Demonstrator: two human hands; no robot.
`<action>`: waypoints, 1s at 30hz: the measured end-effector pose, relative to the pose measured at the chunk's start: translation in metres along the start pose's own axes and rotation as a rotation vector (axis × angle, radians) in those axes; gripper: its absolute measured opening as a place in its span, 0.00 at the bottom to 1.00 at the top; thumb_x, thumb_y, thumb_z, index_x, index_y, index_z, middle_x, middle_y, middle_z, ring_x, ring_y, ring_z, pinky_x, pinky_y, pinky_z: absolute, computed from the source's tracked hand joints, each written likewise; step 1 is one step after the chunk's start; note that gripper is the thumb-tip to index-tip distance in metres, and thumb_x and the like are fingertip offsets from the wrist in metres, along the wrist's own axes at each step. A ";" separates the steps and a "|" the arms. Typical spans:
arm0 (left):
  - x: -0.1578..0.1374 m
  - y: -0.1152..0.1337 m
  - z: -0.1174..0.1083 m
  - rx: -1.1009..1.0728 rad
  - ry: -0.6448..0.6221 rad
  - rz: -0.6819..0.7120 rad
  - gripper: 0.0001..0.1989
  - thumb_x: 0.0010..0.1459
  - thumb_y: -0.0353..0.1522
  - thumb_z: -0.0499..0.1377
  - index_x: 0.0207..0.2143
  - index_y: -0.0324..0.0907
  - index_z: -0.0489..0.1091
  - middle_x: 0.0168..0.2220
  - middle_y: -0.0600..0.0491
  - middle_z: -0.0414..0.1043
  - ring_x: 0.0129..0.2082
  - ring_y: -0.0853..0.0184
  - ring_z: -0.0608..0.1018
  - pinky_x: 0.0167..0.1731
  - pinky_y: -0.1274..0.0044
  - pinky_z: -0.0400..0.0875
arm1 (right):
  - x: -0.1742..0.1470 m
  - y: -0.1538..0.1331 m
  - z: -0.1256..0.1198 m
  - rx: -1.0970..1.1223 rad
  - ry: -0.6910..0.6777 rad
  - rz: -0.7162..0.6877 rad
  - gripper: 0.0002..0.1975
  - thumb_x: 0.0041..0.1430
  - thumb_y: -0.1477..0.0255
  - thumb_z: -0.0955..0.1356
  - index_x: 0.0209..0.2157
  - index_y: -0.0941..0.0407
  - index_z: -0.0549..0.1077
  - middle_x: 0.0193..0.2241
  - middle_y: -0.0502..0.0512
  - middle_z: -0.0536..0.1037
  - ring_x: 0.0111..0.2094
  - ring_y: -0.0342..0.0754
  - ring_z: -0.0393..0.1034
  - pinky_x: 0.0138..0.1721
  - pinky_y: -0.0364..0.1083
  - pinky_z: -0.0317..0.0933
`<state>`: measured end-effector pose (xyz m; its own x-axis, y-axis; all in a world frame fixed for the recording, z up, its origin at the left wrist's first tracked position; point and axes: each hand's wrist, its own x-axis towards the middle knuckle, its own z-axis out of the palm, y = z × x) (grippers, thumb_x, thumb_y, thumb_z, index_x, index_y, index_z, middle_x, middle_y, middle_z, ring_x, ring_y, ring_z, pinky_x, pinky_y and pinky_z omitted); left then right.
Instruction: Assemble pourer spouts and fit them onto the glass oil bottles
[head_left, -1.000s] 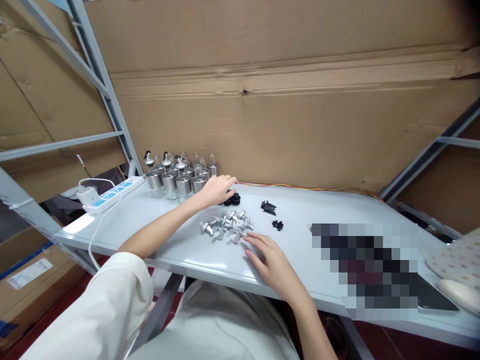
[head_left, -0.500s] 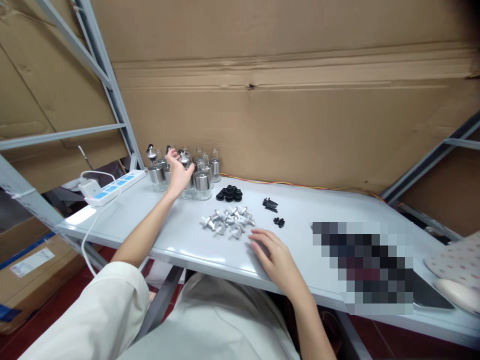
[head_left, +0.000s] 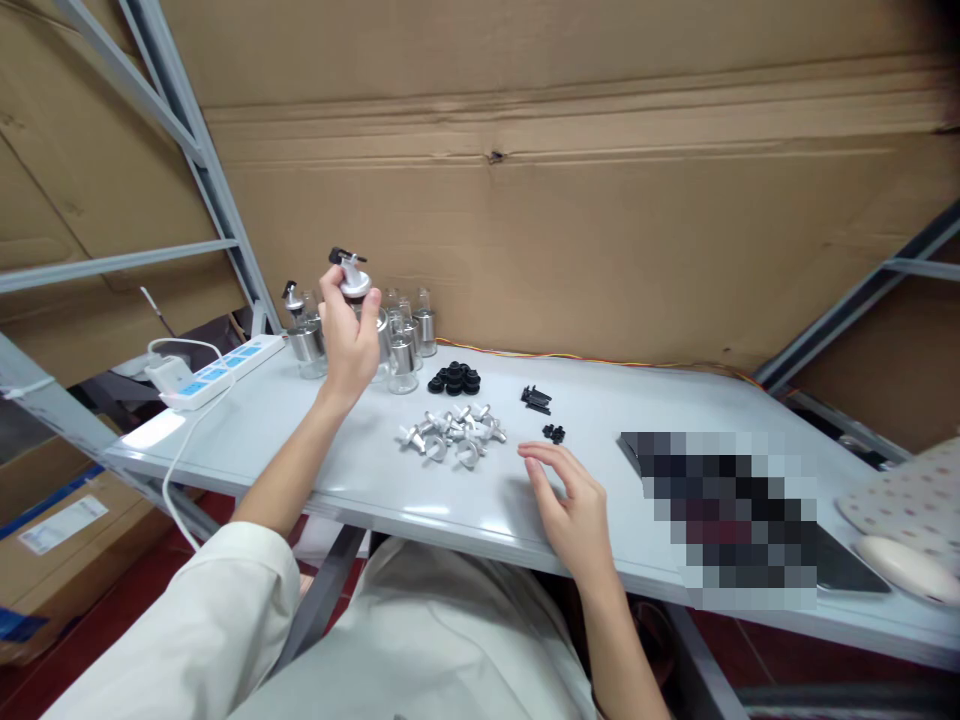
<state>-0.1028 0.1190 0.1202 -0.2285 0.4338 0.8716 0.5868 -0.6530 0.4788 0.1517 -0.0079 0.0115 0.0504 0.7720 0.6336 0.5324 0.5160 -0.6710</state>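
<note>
My left hand [head_left: 349, 345] is closed around the base of a silver pour spout [head_left: 354, 277] with a black tip, raised near the back left of the table. Glass oil bottles [head_left: 403, 362] with steel bands stand behind and beside this hand. Whether a bottle hangs below the held spout is hidden by the hand. Another spout [head_left: 293, 298] sits upright on a bottle at the far left. My right hand [head_left: 576, 505] hovers over the front of the table, fingers apart and empty. To its left lies a pile of loose silver spouts [head_left: 454, 435].
Black stoppers [head_left: 454, 378], black strip-like parts [head_left: 536, 400] and small black pieces [head_left: 554, 433] lie mid-table. A power strip [head_left: 225, 372] with a white cord is at left. A partly pixelated dark flat object [head_left: 844, 565] lies right. Cardboard [head_left: 562, 220] walls the back.
My left hand has closed on the pour spout and lifted it up and towards me. The right hand has shifted slightly right, away from the loose spouts. The view has tilted slightly.
</note>
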 end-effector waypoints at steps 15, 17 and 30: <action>-0.102 0.119 0.021 -0.522 -0.771 -0.332 0.09 0.62 0.39 0.52 0.38 0.44 0.58 0.36 0.53 0.63 0.37 0.66 0.68 0.43 0.74 0.63 | -0.001 -0.002 -0.001 0.058 0.072 0.042 0.09 0.63 0.69 0.62 0.35 0.55 0.73 0.37 0.58 0.78 0.40 0.50 0.72 0.43 0.49 0.66; -0.104 0.119 0.023 -0.536 -0.805 -0.339 0.09 0.62 0.40 0.52 0.38 0.44 0.58 0.35 0.53 0.63 0.36 0.66 0.68 0.42 0.74 0.63 | 0.000 -0.002 -0.001 0.067 0.073 0.053 0.10 0.63 0.68 0.62 0.34 0.55 0.73 0.37 0.58 0.78 0.40 0.51 0.72 0.43 0.49 0.66; -0.111 0.110 0.028 -0.959 -0.803 -0.593 0.25 0.55 0.51 0.57 0.44 0.41 0.68 0.40 0.47 0.74 0.43 0.60 0.75 0.42 0.74 0.68 | 0.025 -0.030 -0.009 0.369 0.048 0.051 0.22 0.61 0.56 0.62 0.52 0.52 0.67 0.52 0.61 0.72 0.51 0.54 0.69 0.48 0.51 0.66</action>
<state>0.0091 0.0163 0.0729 0.4441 0.8152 0.3716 -0.2724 -0.2723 0.9229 0.1440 -0.0075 0.0511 0.1136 0.7862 0.6075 0.1880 0.5834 -0.7901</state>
